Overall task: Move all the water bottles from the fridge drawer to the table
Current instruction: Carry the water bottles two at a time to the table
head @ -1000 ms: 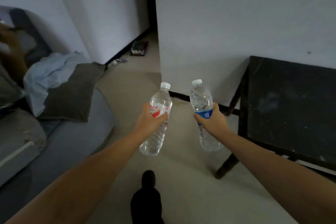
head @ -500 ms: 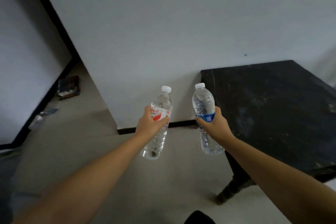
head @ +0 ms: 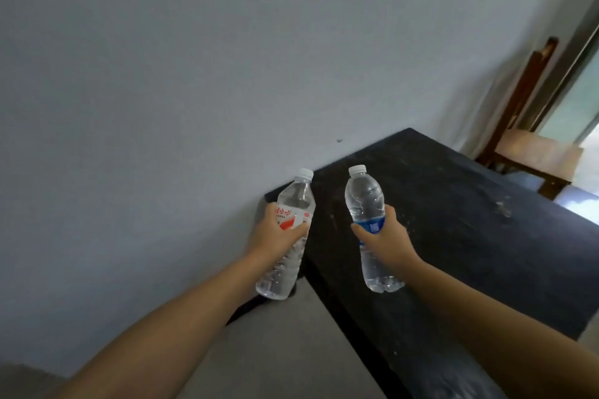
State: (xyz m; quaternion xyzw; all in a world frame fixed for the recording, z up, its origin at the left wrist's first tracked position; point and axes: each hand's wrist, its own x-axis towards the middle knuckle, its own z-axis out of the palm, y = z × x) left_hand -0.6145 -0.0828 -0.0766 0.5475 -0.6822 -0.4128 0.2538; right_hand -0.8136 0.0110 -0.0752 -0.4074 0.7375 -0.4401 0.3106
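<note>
My left hand (head: 274, 235) grips a clear water bottle with a red-and-white label (head: 293, 201) around its middle, held upright over the left edge of the black table (head: 470, 246). My right hand (head: 385, 238) grips a second clear water bottle with a blue label (head: 364, 196), also upright, in the air above the table top. Both bottles have white caps. The fridge drawer is out of view.
A grey-white wall (head: 194, 74) stands behind and left of the table. A wooden chair (head: 531, 146) sits past the table's far right corner, next to a bright doorway. Pale floor (head: 285, 350) shows below the table's left edge.
The view has swung right and closer to the table. The sofa and hallway have left the frame. Both bottles, earlier over the floor, are now at and above the table.
</note>
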